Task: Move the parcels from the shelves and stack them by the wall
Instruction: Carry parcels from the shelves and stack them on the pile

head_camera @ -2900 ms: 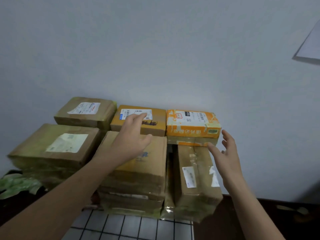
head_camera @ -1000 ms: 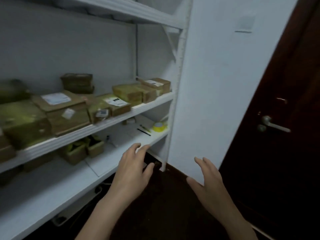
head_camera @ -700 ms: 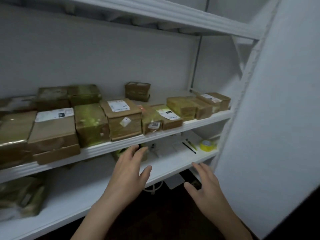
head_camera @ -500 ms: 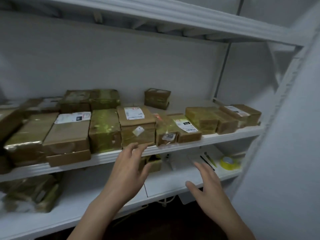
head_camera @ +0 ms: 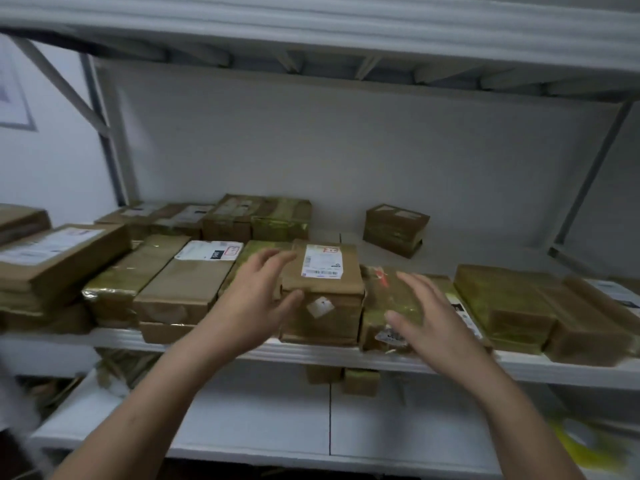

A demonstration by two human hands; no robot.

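White metal shelving (head_camera: 311, 26) fills the frame. Its middle shelf (head_camera: 346, 356) carries a row of brown cardboard parcels (head_camera: 187, 289), many wrapped in shiny yellowish tape, running from the left edge to the right edge. A lower shelf (head_camera: 259, 427) shows beneath, with a few smaller boxes at its back.

At the centre of the frame, at the front of the middle shelf, sits a brown parcel with a white label (head_camera: 325, 282). The left hand (head_camera: 256, 303) is at that parcel's left side, fingers spread and straight, thumb by its front corner. I cannot tell whether it touches, and it holds nothing. The right hand (head_camera: 429, 320), right of centre, is likewise spread wide and holds nothing, in front of a tape-wrapped parcel (head_camera: 384, 299) just beside the labelled one. A small box (head_camera: 394, 230) stands alone at the back of the middle shelf.
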